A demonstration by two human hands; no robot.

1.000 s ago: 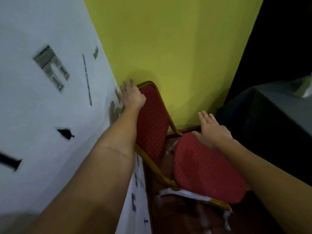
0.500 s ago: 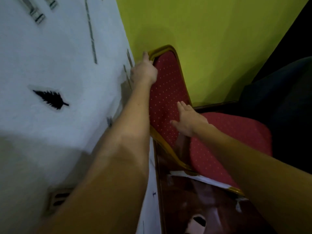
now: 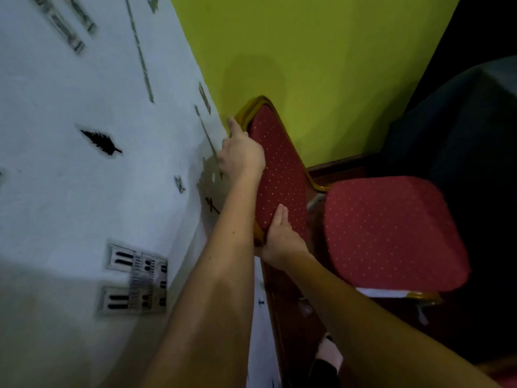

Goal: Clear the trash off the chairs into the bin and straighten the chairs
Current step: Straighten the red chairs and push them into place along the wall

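Nearest, the right hand (image 3: pixel 281 242) is cupped on the lower edge of the chair's (image 3: pixel 282 175) backrest, fingers laid flat up the red padding and the thumb side tucked behind the gold frame; it looks like a loose clasp, not a full fist. Beyond it, the left hand (image 3: pixel 242 154) is wrapped over the upper rear edge of the same backrest, near its top corner, fingers hidden behind the frame, so how tightly it grips I cannot tell. Both hands are therefore on the backrest, one low and one high, along its long axis, which runs away from the person toward the yellow wall (image 3: pixel 321 65). The right hand is the nearer of the two. The red seat (image 3: pixel 391 233) lies to the right of both hands and looks bare of trash. The white wall (image 3: pixel 84 191) stands just left of the left hand, close behind the backrest. Judging by this, straightening means swinging the backrest relative to that wall.
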